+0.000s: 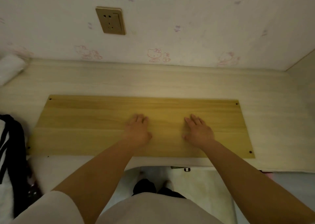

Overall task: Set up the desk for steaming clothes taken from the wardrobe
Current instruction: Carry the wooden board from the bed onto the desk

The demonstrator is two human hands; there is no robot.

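A long yellow wooden board (81, 121) with small dark holes at its corners lies flat on the pale wood-grain desk (153, 80). My left hand (139, 130) rests palm down on the middle of the board, fingers apart and holding nothing. My right hand (197, 131) lies flat on the board a little to the right, likewise holding nothing. A black and white garment (10, 143) hangs over the desk's left end, partly cut off by the frame edge.
A gold wall socket (110, 20) sits on the patterned wallpaper above the desk. A white bundle (10, 67) lies at the far left corner. A side panel (301, 65) closes the desk's right end. My feet stand on the floor (201, 181) below the desk's front edge.
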